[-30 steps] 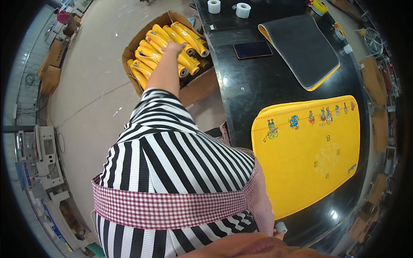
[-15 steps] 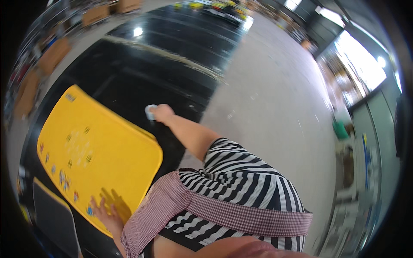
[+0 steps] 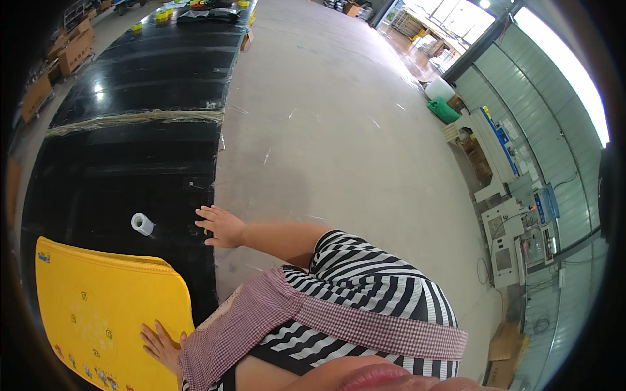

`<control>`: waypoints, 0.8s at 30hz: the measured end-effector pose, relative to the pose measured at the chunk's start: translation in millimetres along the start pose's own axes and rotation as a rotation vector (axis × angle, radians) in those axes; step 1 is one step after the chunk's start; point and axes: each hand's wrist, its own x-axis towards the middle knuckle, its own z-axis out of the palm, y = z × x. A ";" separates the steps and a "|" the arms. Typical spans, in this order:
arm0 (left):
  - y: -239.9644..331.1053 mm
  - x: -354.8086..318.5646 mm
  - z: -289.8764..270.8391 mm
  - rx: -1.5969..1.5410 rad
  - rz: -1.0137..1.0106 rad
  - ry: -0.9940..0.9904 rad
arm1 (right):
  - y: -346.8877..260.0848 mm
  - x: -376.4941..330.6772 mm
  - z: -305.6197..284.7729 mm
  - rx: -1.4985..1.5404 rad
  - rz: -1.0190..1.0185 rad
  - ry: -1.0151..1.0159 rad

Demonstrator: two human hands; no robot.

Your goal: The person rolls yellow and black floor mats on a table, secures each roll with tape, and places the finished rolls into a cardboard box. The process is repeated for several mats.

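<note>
My right hand point(image 3: 222, 225) rests with fingers spread on the edge of the long black table point(image 3: 117, 169), holding nothing. A small white tape roll point(image 3: 142, 223) lies on the table a short way to its left, not touched. My left hand point(image 3: 160, 345) lies flat with fingers apart on the near corner of a yellow mat point(image 3: 98, 306) with small cartoon prints along one end. A striped sleeve and a checked apron strap cover my right shoulder.
A pale strip point(image 3: 137, 117) crosses the table further along, with yellow items point(image 3: 163, 13) at its far end. Bare concrete floor point(image 3: 339, 130) runs beside the table. White machines point(image 3: 515, 228), a green bag point(image 3: 443, 111) and cardboard boxes point(image 3: 72, 49) stand at the sides.
The view swung from a box of yellow items, which my left arm reached into, round to the table's other end. My right hand was at the white roll and has drawn back to the edge.
</note>
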 end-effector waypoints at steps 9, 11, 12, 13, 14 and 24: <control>-9.3 -10.1 24.6 0.003 0.044 0.193 | -11.7 -4.4 7.2 0.053 0.054 0.013; -9.7 -10.9 25.3 -0.016 0.033 0.165 | -9.5 -3.8 5.9 0.056 0.050 -0.002; -9.4 -12.6 24.4 -0.025 0.026 0.147 | -6.9 -4.2 8.1 0.056 0.044 -0.004; -10.2 -12.7 22.9 -0.033 0.018 0.131 | -6.8 -2.6 7.4 0.056 0.035 -0.003; -10.5 -12.5 22.1 -0.039 0.025 0.147 | -7.1 -2.7 6.7 0.055 0.046 -0.013; 12.8 1.9 -38.0 -0.290 -0.102 -0.102 | 0.6 2.4 9.5 0.073 0.014 0.038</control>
